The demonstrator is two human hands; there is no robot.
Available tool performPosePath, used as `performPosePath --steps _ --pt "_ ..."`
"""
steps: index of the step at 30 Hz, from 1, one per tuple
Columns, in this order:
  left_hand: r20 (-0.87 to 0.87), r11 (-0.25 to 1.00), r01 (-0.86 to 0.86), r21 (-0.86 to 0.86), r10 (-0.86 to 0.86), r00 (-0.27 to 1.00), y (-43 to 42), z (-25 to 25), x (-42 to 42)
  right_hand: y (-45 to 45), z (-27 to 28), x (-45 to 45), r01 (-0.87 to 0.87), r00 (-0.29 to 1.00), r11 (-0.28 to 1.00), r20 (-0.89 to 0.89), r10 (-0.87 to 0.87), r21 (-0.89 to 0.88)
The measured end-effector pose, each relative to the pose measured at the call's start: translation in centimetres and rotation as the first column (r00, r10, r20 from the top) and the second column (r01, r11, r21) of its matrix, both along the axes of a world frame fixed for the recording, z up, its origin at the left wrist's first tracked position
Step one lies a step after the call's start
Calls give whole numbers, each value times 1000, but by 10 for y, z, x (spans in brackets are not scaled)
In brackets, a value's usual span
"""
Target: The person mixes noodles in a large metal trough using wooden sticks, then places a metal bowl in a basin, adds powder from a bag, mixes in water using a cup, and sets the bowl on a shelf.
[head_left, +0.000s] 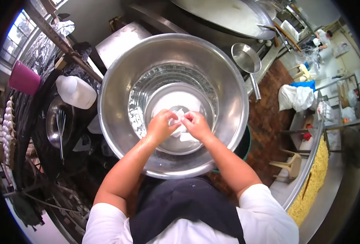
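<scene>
A smaller round metal bowl (pixel 155 103) sits inside a large stainless steel basin (pixel 115 81). Both my hands are over the smaller bowl, close together with fingers pinched. Between my left hand (pixel 162 125) and my right hand (pixel 197 125) is a thin, crumpled white piece (pixel 179 115) that looks like plastic film; its exact kind is unclear. More of the white material lies below my fingers in the bowl.
At left are a white plastic jug (pixel 76 92), a pink bucket (pixel 24 78), a whisk (pixel 61 126) and stacked eggs (pixel 8 126). A metal saucepan (pixel 246 58) lies right of the basin. Beyond it are a large pan (pixel 228 16), a plastic stool (pixel 287 166) and a tray of yellow food (pixel 313 183).
</scene>
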State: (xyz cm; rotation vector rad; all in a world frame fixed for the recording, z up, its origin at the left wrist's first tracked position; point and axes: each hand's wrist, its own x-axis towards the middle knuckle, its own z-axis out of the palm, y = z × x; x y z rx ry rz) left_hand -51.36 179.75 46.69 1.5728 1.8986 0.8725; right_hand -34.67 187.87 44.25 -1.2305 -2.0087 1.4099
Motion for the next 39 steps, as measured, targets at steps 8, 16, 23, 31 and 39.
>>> performPosePath --steps 8,16,23,31,39 --pt "12 996 -80 -37 81 997 3 -1 14 -1 4 3 -70 998 995 4 70 73" --pt "9 999 -8 36 8 1000 4 -6 13 -7 9 0 -15 999 978 40 7 207" --pt "-129 993 -39 116 54 990 -2 -9 17 -11 5 -4 37 999 998 22 -38 59" --pt "-92 971 -187 151 202 975 -2 -15 31 -10 -3 -11 48 999 994 9 -49 100" --pt "-48 969 -197 149 206 977 4 -22 25 -11 -8 -9 10 1000 1000 24 -11 24"
